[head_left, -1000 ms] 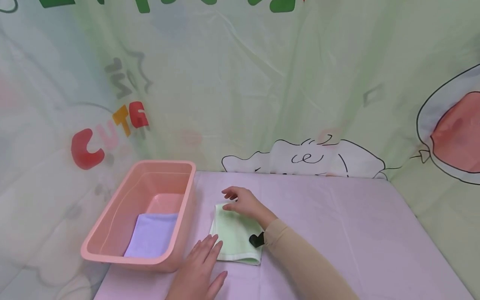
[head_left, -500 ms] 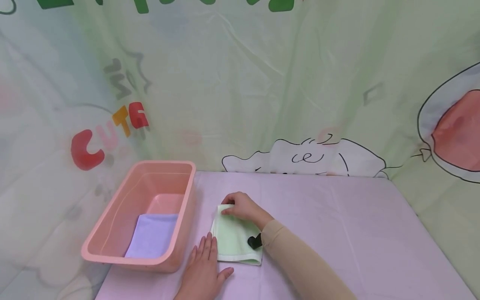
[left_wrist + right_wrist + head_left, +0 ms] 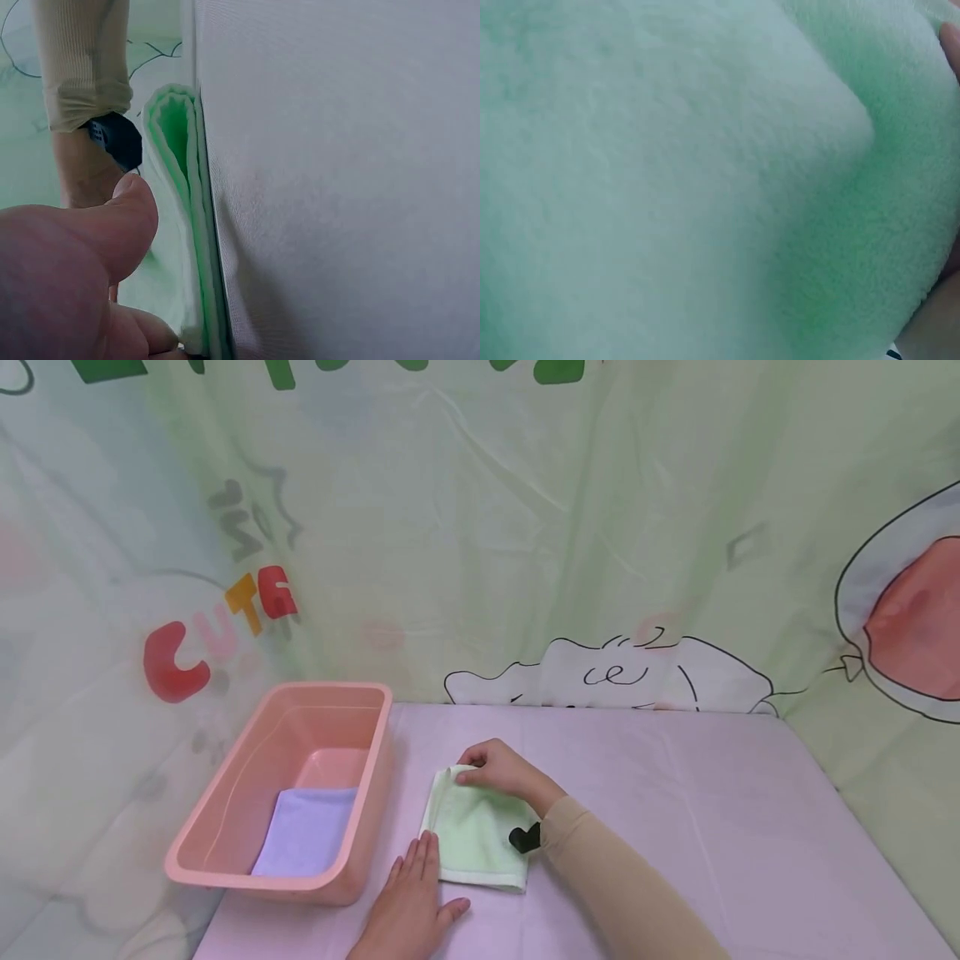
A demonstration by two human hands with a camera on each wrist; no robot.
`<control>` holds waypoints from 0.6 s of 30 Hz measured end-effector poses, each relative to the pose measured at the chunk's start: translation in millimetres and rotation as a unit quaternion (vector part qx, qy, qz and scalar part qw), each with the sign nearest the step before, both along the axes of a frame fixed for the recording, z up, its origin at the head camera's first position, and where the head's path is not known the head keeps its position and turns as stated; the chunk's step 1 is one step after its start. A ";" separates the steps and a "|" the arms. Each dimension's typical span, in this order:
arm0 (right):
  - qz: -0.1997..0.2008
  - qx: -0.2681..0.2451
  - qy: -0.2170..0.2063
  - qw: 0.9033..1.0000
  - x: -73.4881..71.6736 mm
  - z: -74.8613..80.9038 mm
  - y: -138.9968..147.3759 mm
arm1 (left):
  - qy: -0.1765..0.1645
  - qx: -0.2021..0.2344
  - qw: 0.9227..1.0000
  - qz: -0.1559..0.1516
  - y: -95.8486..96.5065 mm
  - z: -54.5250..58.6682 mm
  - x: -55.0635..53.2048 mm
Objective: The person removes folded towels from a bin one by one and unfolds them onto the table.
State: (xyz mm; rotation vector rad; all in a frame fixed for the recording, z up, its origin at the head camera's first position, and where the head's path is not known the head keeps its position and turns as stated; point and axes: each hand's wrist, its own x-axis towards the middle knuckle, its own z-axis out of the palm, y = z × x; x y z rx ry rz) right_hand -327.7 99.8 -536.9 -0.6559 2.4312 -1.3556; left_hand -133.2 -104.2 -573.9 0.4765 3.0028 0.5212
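Note:
A folded light green towel (image 3: 480, 839) with a pale hem lies on the table in the head view. My right hand (image 3: 501, 768) pinches its far edge between thumb and fingers, and the cloth puckers there. My left hand (image 3: 407, 897) lies flat with straight fingers, the fingertips on the towel's near left edge. The left wrist view shows the towel (image 3: 169, 270) edge-on, its layers stacked and looped at the fold. Fluffy green cloth (image 3: 667, 187) fills most of the right wrist view, with a bit of the right hand at the right side.
To the left stands a pink plastic basin (image 3: 371, 777) holding a folded lavender cloth (image 3: 307, 831). A pale pink cover spreads over the table (image 3: 660, 827). Behind hangs a printed curtain (image 3: 480, 543). A black device (image 3: 524, 838) sits at the right wrist.
My right hand has come down onto the towel's far edge, gripped it and drawn it slightly right. My left hand has shifted right, its fingertips now on the towel's edge.

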 end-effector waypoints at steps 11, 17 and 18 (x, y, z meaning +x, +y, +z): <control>0.023 -0.009 -0.039 0.999 6.9 16.9 22.6 | -0.034 -0.001 0.999 0.003 0.0 5.8 -1.5; 0.037 -0.005 -0.045 0.998 12.0 21.9 33.3 | -0.035 -0.015 0.999 -0.003 0.5 7.0 -1.2; 0.038 -0.006 -0.045 0.998 12.7 22.2 34.9 | -0.035 -0.014 0.999 -0.004 0.5 7.6 -1.3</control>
